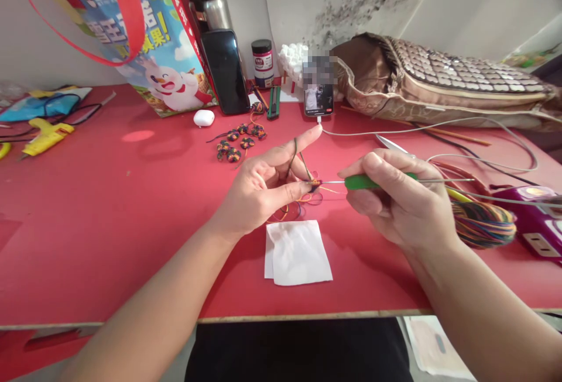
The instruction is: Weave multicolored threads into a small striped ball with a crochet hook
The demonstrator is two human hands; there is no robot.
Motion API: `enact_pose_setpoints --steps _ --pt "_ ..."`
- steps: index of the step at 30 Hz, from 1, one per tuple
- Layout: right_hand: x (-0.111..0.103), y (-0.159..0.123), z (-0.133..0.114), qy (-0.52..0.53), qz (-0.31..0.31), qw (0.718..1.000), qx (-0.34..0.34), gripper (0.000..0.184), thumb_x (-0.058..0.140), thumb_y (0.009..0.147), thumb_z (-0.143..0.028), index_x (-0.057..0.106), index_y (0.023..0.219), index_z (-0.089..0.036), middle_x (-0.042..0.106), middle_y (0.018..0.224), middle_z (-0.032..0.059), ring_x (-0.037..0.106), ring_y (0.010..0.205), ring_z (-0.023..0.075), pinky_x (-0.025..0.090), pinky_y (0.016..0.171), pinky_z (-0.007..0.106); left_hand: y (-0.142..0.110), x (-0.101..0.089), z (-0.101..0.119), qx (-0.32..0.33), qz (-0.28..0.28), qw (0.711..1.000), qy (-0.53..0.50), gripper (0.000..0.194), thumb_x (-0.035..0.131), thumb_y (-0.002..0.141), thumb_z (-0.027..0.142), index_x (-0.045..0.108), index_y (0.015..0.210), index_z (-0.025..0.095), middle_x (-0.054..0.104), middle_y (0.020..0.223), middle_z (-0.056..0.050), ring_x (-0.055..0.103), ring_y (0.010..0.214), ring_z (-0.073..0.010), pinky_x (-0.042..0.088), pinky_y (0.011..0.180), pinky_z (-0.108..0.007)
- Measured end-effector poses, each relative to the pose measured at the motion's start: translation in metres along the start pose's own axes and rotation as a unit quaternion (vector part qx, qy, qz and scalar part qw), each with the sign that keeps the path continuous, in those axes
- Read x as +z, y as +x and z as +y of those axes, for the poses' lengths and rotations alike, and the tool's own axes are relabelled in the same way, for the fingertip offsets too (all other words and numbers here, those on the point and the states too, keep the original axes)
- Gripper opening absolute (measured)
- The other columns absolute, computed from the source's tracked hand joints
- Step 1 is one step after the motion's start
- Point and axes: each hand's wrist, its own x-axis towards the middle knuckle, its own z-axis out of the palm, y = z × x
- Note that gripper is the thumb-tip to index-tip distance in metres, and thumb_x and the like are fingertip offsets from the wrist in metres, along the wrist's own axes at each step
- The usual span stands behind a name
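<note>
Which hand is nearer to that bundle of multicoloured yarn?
The right hand. It is just left of the yarn bundle, holding a green-handled hook; the left hand is farther left, pinching a small piece of yarn work.

The hook has a handle of smooth green plastic and a thin shaft of shiny metal. The yarn bundle looks fibrous and matt. The red table is smooth, with slight gloss. The napkin is soft matt paper. The flask appears metallic; the black phone is glossy.
</note>
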Motion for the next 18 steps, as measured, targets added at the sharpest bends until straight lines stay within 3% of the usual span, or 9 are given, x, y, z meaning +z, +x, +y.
enact_pose_setpoints --steps 2,7,15,18 --pt "0.002 -0.001 -0.001 0.032 -0.018 0.999 0.014 0.037 0.086 0.094 -0.055 0.081 0.078 -0.023 0.046 0.044 -0.0064 0.034 0.036 0.0088 0.026 0.037 0.026 0.0 0.001 0.0 -0.005 -0.005 1.0 -0.025 0.057 0.088 0.085 0.011 0.084 0.136 0.036 0.076 0.08 0.0 0.068 0.072 -0.0149 0.059 0.069 -0.03" --pt "0.007 -0.01 -0.002 0.043 -0.053 0.998 0.016 0.035 0.082 0.099 -0.055 0.08 0.086 -0.023 0.053 0.046 -0.0066 0.032 0.032 0.0078 0.024 0.033 0.025 -0.002 0.008 -0.002 -0.02 0.005 0.998 -0.057 0.059 0.09 0.083 0.014 0.083 0.137 0.036 0.076 0.083 -0.001 0.067 0.072 -0.0158 0.057 0.065 -0.03" --pt "0.017 -0.01 0.012 0.082 0.014 0.996 -0.016 0.025 0.072 0.106 -0.051 0.079 0.103 -0.027 0.058 0.056 -0.0069 0.034 0.033 0.0084 0.032 0.036 0.027 -0.006 0.023 -0.01 0.0 0.098 0.994 -0.056 0.062 0.086 0.087 0.018 0.078 0.145 0.038 0.071 0.085 0.001 0.063 0.079 -0.0144 0.059 0.077 -0.03" --pt "0.019 -0.008 0.017 0.066 0.017 0.998 0.005 0.032 0.068 0.107 -0.057 0.078 0.106 -0.026 0.058 0.059 -0.0059 0.037 0.035 0.009 0.037 0.038 0.028 -0.005 0.023 -0.01 0.0 0.121 0.991 -0.051 0.063 0.085 0.086 0.016 0.077 0.146 0.037 0.075 0.089 0.001 0.065 0.082 -0.0147 0.059 0.077 -0.029"
